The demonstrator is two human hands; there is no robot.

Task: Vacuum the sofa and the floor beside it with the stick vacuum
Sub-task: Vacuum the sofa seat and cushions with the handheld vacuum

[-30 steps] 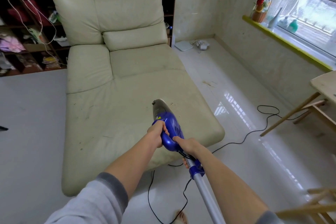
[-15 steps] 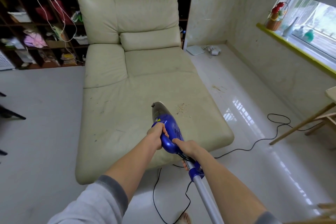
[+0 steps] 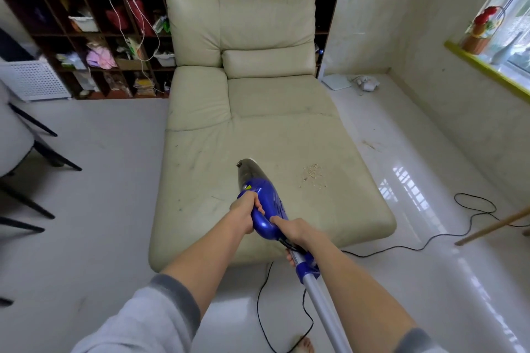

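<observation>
head view:
vacuum: blue stick vacuum [image 3: 265,203] over sofa [image 3: 258,152] front seat, grey nose pointing toward backrest
left hand [image 3: 246,213]: wrapped round blue handle loop
right hand [image 3: 295,233]: gripping rear of body w/ silver tube [image 3: 321,306] running back
crumbs [image 3: 312,175]: on seat, just right of nose
cord [image 3: 401,243]: black, across glossy floor [image 3: 430,281]

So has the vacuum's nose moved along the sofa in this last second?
Cannot tell: the head camera itself shifted. Against the crumbs, the vacuum nose sits somewhat farther left on the sofa.
</observation>
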